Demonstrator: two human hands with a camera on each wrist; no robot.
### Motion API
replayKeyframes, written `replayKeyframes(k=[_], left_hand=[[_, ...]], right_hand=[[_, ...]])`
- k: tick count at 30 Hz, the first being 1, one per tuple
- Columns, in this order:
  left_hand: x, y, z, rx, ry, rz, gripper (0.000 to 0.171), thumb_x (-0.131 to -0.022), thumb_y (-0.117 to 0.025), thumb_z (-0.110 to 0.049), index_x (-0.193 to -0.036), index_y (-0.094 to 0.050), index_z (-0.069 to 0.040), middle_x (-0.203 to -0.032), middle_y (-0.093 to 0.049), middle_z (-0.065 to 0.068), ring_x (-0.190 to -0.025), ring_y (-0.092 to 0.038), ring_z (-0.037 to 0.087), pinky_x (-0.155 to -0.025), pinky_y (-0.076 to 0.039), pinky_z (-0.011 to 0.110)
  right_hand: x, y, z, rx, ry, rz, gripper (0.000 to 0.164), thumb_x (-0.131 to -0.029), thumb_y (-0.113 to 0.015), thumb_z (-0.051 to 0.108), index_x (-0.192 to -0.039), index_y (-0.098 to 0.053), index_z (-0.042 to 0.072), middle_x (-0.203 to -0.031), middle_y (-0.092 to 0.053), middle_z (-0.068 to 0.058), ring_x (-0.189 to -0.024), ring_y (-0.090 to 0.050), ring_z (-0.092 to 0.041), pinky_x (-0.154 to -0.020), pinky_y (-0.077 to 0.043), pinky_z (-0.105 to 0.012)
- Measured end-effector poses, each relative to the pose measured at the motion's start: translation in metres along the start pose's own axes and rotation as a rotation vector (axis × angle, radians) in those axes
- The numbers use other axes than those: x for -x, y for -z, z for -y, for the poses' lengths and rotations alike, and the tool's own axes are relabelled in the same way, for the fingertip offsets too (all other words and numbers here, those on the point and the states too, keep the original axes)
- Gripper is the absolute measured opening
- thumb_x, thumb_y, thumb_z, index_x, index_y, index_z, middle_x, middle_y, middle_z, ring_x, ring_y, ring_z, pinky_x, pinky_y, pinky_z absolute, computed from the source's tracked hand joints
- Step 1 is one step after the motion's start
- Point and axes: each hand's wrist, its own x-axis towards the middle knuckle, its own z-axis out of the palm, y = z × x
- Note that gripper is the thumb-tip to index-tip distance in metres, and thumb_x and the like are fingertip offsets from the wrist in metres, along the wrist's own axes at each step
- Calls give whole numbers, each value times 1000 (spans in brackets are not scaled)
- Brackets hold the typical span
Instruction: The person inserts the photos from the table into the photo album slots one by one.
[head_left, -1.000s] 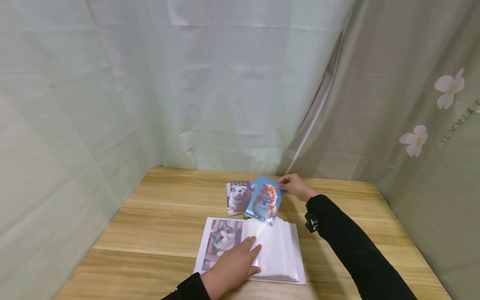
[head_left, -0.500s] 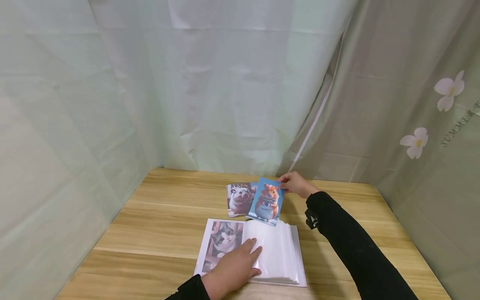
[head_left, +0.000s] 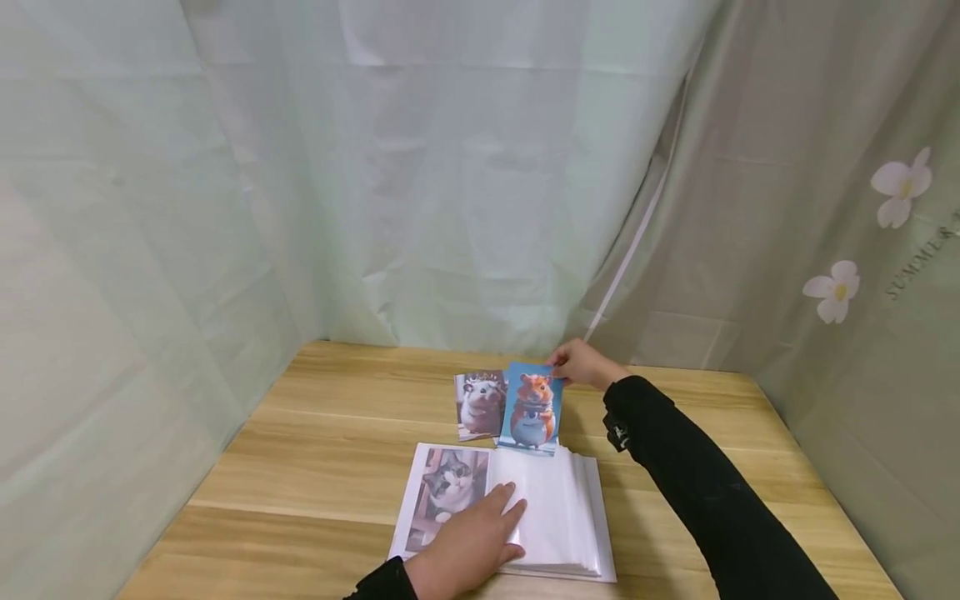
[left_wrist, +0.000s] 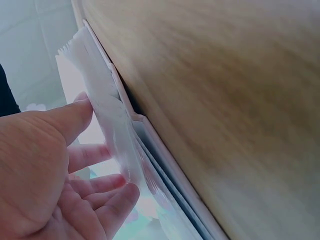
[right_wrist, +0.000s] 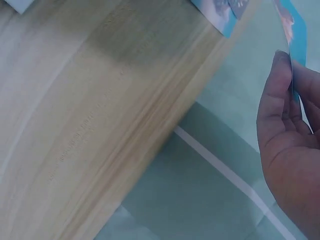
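My right hand (head_left: 588,364) pinches the upper right corner of a blue photo (head_left: 531,412) of an orange hamster. In the right wrist view, thumb and fingers hold that photo by its edge. The photo stands tilted above the far edge of an open photo album (head_left: 551,508), its lower end over the right page's top. A cat photo (head_left: 452,483) fills the left page; the right page looks blank white under clear sleeves. My left hand (head_left: 467,543) rests across the album's centre, extended fingers on the right page. The left wrist view shows these fingers against the sleeves (left_wrist: 107,105).
Behind the album, to the left of the held photo, lies another photo (head_left: 481,406) of a white crowned animal, partly overlapped by it. Everything rests on a wooden table (head_left: 315,467). Pale curtains (head_left: 480,192) enclose its back and sides.
The hamster photo has turned from a slant to nearly upright and shifted slightly over the album's right page, still pinched by my right hand. My left hand stays on the album.
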Motion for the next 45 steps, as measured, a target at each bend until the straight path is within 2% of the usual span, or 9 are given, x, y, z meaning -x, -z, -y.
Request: replayKeyframes(k=[6,10,15,18,23,29,37,45], left_hand=[[2,0,-3,1,20,25,59,-93,-64,-49,-137,-62,-10,-142,-55,15,-128,-56,25,-95,-53,29],[1,1,-4,24,41,61,59,-94,-64,-49,-139,-60,-11,-143,-54,15,-129,-55,25,-96,-53,30],[-2,2,-4,35,64,95,59,-95,-63,-49,-141,-59,-12,-145,-52,14,-131,-53,25,-98,-52,30],[-3,3,-4,36,67,107,59,-95,-63,-49,-141,-59,-12,-146,-52,14,-132,-53,25,-100,-51,30],[-1,3,-5,30,63,109,58,-95,-62,-48,-140,-59,-11,-145,-52,14,-132,-53,25,-101,-50,31],[-1,1,-3,29,68,105,59,-95,-62,-49,-140,-59,-12,-145,-52,14,-132,-52,26,-103,-49,31],[-1,2,-3,27,68,100,58,-94,-64,-48,-139,-60,-12,-144,-54,14,-131,-54,26,-102,-49,30],[-2,4,-4,32,70,108,58,-94,-64,-48,-139,-60,-12,-144,-54,13,-132,-53,24,-100,-50,29]], right_hand=[[4,3,7,48,12,30,18,-94,-62,-4,-110,-71,-7,-97,-70,-11,-76,-61,-17,-79,-59,-40],[3,5,10,89,14,46,17,-95,-62,-2,-110,-71,-6,-95,-70,-9,-76,-61,-16,-78,-59,-37],[1,7,15,102,14,40,14,-95,-64,-2,-106,-72,-4,-93,-70,-10,-77,-62,-17,-82,-59,-42],[-1,8,17,102,7,41,14,-94,-64,-2,-105,-73,-4,-92,-69,-10,-77,-62,-18,-81,-60,-40],[-3,5,19,116,7,55,15,-94,-64,-3,-106,-73,-5,-93,-69,-11,-78,-62,-19,-81,-60,-39],[-4,2,24,145,18,60,14,-93,-65,-5,-104,-73,-5,-90,-68,-10,-76,-61,-17,-83,-59,-45],[-5,-2,25,140,29,99,13,-92,-66,-5,-103,-74,-3,-89,-69,-8,-76,-60,-16,-80,-59,-42],[-3,-8,25,136,36,137,17,-94,-64,-5,-109,-73,-4,-93,-71,-9,-77,-62,-15,-83,-59,-43]])
